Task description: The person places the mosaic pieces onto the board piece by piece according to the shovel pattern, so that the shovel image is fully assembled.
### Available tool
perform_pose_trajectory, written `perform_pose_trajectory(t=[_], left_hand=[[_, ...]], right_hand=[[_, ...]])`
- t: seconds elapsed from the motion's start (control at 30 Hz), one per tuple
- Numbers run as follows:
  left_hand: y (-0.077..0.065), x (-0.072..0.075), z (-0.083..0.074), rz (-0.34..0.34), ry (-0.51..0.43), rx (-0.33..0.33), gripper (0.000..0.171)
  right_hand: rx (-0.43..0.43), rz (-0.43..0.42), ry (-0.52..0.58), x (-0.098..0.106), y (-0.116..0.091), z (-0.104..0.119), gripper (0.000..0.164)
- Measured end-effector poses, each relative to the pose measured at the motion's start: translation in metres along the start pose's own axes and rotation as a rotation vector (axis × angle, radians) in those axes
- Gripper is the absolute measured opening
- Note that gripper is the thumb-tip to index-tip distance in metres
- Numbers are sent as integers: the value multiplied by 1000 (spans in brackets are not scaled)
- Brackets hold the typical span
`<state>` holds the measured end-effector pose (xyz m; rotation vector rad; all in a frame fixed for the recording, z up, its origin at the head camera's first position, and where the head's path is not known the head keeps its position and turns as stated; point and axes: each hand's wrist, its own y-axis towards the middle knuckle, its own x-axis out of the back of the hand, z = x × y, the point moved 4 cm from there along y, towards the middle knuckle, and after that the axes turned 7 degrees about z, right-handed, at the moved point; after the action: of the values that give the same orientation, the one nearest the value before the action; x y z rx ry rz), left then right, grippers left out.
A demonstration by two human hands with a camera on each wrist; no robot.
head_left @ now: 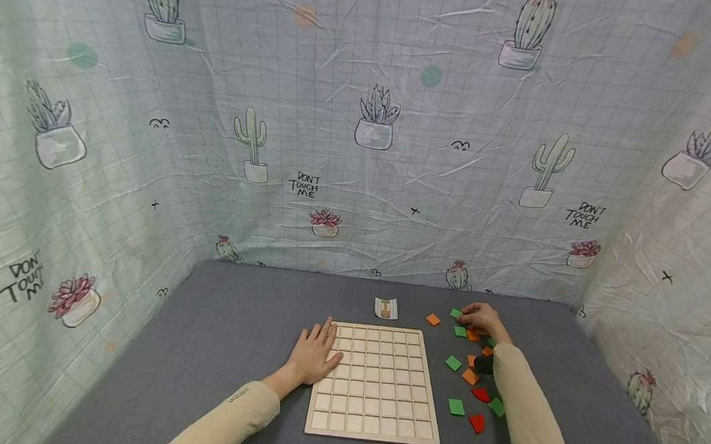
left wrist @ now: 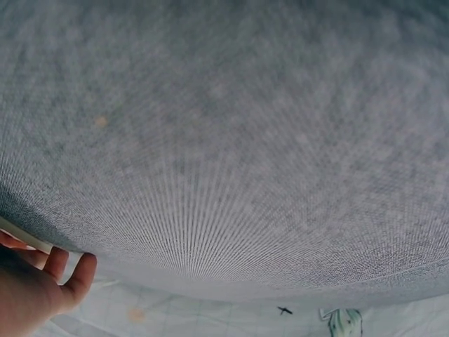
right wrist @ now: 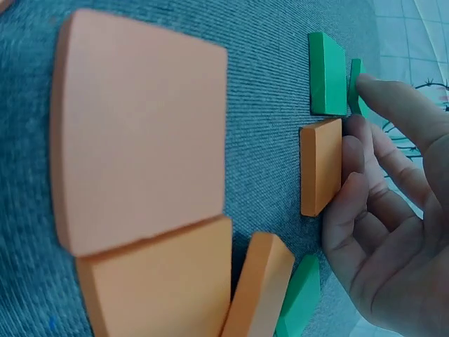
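A pale wooden grid board [head_left: 373, 387] lies on the grey table. My left hand [head_left: 312, 355] rests flat on its upper left edge, fingers spread; in the left wrist view only part of that left hand [left wrist: 52, 288] shows at the lower corner. At the far right, my right hand [head_left: 482, 318] pinches a small green square tile [head_left: 456, 313] at its near edge. In the right wrist view, the thumb and index finger of the right hand [right wrist: 393, 182] meet at this green tile [right wrist: 357, 84], which they partly cover. Beside the curled fingers are another green tile [right wrist: 327, 74] and an orange tile [right wrist: 321, 165].
A small pattern card [head_left: 386, 309] lies behind the board. Several loose tiles are scattered right of it, among them an orange tile [head_left: 433, 319], a green tile [head_left: 456, 407] and a red rounded piece [head_left: 477, 423]. A cactus-print curtain [head_left: 368, 202] encloses the table.
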<state>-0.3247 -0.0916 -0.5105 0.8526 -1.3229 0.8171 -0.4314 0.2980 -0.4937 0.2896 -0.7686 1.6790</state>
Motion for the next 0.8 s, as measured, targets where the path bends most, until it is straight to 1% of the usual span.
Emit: perform_pose_trajectory(t=[0.2,0.37,0.57,0.8], left_hand=[[-1,1,0,-20,-5,-8,62],[-3,4,-2,-27,-15,-11,62],[-4,4,-3,-8,-26,1,62],[-3,4,-3,-19,-21,5,62]], right_hand=[[-24,-15,-47,0,3,-1,38],[-25,-30,-67,-2,2,-1,36],[-40,-48,-60,-4,2,-3,33],[-26,-71,-61,-4,2,-3,30]])
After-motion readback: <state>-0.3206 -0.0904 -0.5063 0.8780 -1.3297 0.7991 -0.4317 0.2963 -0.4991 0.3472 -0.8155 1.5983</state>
